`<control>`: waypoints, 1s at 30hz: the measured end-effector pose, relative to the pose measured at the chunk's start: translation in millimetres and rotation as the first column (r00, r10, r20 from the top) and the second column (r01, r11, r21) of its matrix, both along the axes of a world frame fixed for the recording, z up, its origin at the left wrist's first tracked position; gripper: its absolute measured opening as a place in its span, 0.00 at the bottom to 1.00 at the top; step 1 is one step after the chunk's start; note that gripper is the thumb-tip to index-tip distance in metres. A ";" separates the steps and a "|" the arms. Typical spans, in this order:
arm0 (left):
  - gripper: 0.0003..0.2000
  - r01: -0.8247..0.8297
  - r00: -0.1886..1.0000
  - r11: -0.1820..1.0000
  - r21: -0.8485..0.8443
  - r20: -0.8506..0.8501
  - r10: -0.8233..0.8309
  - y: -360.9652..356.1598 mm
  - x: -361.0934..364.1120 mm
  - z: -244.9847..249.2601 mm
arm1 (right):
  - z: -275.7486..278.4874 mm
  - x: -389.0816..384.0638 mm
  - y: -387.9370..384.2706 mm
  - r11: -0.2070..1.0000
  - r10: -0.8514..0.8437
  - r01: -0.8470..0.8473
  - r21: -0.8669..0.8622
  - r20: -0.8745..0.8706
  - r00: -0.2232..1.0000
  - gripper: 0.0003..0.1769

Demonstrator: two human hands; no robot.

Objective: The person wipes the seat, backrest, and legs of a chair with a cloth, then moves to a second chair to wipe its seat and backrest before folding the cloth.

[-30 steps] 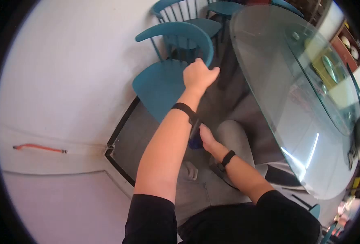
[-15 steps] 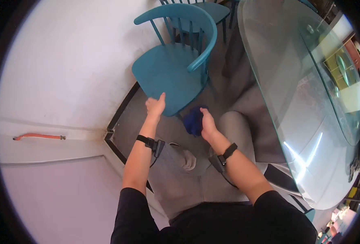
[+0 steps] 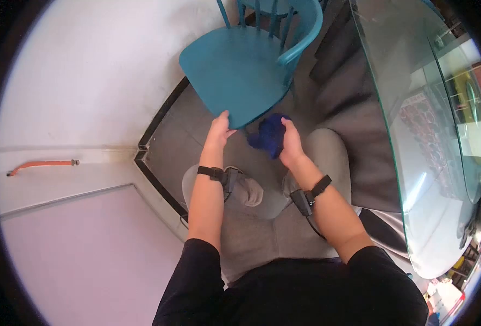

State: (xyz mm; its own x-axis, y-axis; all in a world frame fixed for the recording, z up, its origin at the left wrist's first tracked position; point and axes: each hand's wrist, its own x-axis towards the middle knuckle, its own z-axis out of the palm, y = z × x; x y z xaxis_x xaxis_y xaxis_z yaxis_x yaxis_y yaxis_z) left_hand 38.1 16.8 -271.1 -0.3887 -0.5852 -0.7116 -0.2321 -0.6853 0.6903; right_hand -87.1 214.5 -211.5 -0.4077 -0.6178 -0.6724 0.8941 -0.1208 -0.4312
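Note:
A teal wooden chair (image 3: 235, 70) with a curved spindle back stands in front of me, its seat edge towards my legs. My left hand (image 3: 220, 130) is at the near corner of the seat, thumb on top and fingers below the edge, gripping it. In my right hand (image 3: 291, 144) is a crumpled dark blue cloth (image 3: 270, 136), held with the thumb on top, just off the seat's right edge. Part of the cloth hangs loosely to the left. The fingers under it are hidden.
A glass-topped table (image 3: 414, 163) with a dark hanging tablecloth (image 3: 354, 108) stands on the right. The white wall (image 3: 99, 70) rises on the left, with an orange pipe (image 3: 45, 164) low on it. Another teal chair (image 3: 267, 6) is behind the first. My bent knees are below.
My left hand has gone from hovering by the seat to gripping its near corner. The right hand, still holding the cloth, has moved up closer to the seat. My view has shifted.

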 end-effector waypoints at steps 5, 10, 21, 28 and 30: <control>0.30 0.078 0.996 0.997 0.027 -0.035 -0.077 18.2 -12.6 15.2 | -10.4 -3.5 2.4 0.999 0.047 -0.047 0.002 -0.064 0.997 0.21; 0.31 0.072 0.990 0.995 -0.067 -0.117 -0.079 17.3 -22.0 41.4 | -11.8 -3.5 3.5 0.999 0.011 -0.007 0.040 -0.095 0.995 0.21; 0.32 0.121 0.976 0.992 -0.040 -0.180 -0.126 15.5 -11.8 45.1 | -12.1 -21.2 4.2 0.992 -0.073 0.072 -0.104 -0.009 0.997 0.25; 0.32 0.072 0.993 0.997 -0.008 -0.091 -0.073 31.8 -21.0 45.4 | -26.8 -22.3 2.2 0.967 -0.133 0.147 -0.208 0.080 0.988 0.27; 0.34 0.100 0.991 0.995 -0.025 -0.090 -0.102 31.3 -20.5 47.0 | -23.7 -23.9 4.2 0.973 -0.111 0.126 -0.194 0.085 0.990 0.28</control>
